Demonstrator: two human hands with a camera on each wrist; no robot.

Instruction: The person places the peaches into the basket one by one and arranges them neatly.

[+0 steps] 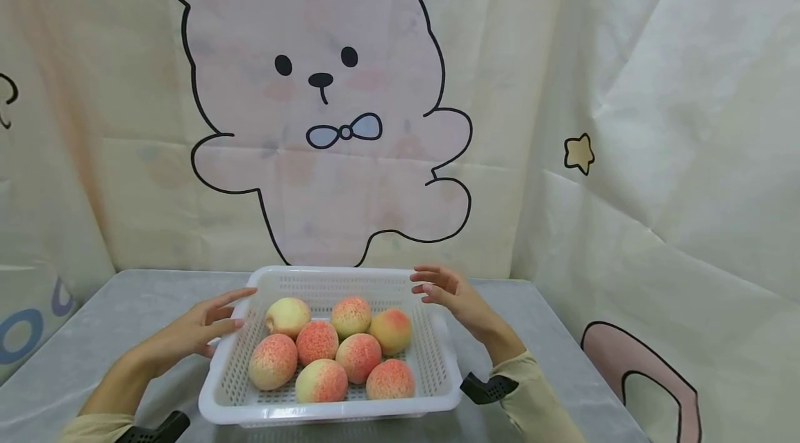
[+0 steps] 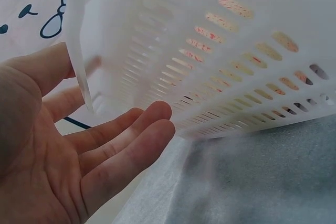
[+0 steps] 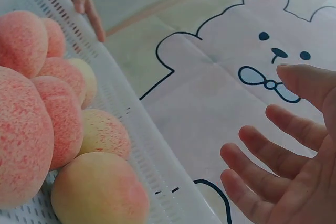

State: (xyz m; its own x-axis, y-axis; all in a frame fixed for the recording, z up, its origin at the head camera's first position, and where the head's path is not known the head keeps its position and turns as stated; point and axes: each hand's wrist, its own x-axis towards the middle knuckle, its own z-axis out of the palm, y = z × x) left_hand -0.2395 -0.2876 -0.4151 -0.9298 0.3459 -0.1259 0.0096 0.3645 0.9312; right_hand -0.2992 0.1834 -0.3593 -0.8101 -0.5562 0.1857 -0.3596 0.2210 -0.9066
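A white slotted plastic basket (image 1: 331, 412) stands on the table, with several red-and-yellow peaches (image 1: 358, 357) lying inside. My left hand (image 1: 184, 335) is at its left rim, the fingers loosely extended. In the left wrist view, the thumb and one finger reach the rim (image 2: 77, 40), while the other fingers (image 2: 131, 153) lie below it beside the slotted wall. At the back right corner, my right hand (image 1: 453, 296) hovers with spread, slightly bent fingers. The right wrist view shows that hand (image 3: 294, 166) apart from the basket and holding nothing; peaches (image 3: 100, 190) fill the view's left side.
A grey cloth covers the table (image 1: 159, 290). Behind it hangs a pale curtain (image 1: 500, 82) printed with a pink bear, and a side curtain (image 1: 662, 151) hangs at the right. Each wrist bears a black strap device (image 1: 489, 389).
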